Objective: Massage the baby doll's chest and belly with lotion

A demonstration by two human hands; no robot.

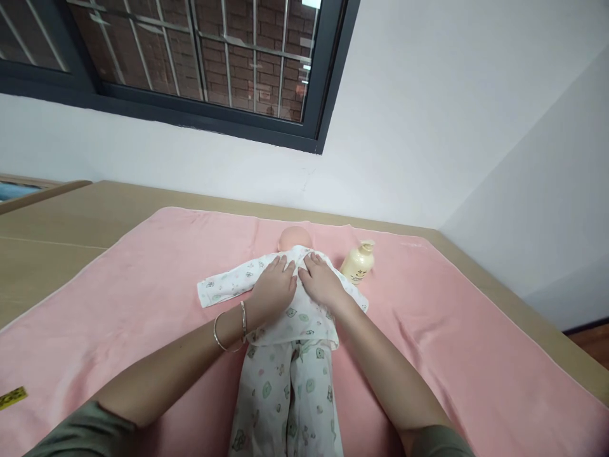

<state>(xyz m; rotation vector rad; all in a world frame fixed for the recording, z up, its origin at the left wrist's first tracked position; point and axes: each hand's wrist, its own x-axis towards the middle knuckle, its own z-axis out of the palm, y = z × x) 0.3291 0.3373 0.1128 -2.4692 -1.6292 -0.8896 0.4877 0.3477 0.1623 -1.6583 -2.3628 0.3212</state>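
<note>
A baby doll (pixel 295 238) lies on a pink blanket (pixel 190 247), its bare head toward the wall and no face showing. It wears a white printed top (pixel 304 324) and matching trousers (pixel 269 387). My left hand (pixel 275 287) rests flat on the left side of the doll's upper back, fingers stretched out. On the right side my right hand (pixel 322 279) lies likewise, its fingers extended on the cloth. Neither hand grips anything. Close to the right of the doll is a cream pump bottle (pixel 358 261), apart from my hand.
The blanket covers a wooden table (pixel 128 197) set against a white wall (pixel 390 158). Above it is a dark-framed window (pixel 316 120) with metal bars. A yellow and black strip (pixel 13 398) lies at the blanket's left edge.
</note>
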